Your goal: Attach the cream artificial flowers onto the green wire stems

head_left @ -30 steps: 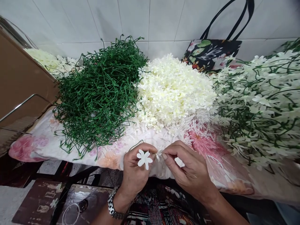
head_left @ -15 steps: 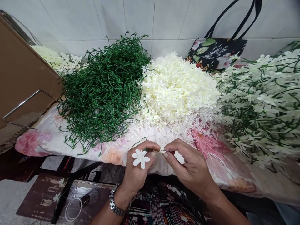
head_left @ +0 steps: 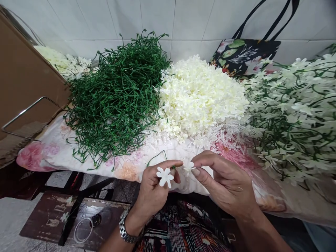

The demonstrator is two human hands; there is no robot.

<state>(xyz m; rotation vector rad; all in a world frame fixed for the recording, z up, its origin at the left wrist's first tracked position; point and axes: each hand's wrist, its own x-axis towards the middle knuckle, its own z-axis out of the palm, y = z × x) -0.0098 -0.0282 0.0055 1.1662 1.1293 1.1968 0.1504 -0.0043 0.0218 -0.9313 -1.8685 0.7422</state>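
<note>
My left hand (head_left: pixel 155 187) is closed round a green artificial flower stem (head_left: pixel 160 152), its index finger pointing right. A white flower (head_left: pixel 165 177) on this stem shows over the back of the fingers, and a green stem tip peeks out near the index finger. Between thumb and index finger, my right hand (head_left: pixel 223 182) pinches a second, loose white flower (head_left: pixel 188 165) by its edge. That flower sits just right of my left fingertip, with a narrow gap. Behind the hands lie a heap of green stems (head_left: pixel 118 94) and a heap of cream-white blossoms (head_left: pixel 201 96).
Assembled white flowers on stems (head_left: pixel 299 115) are piled at the right. A floral bag (head_left: pixel 245 57) leans on the tiled wall. At the left stands a cardboard box (head_left: pixel 28 73) with a metal handle. Below is a brown stool (head_left: pixel 102 206) carrying a clear ring.
My right hand has drawn a little to the right with its flower, which now shows its petals. The left index finger has straightened, and the left hand's flower has shifted slightly right.
</note>
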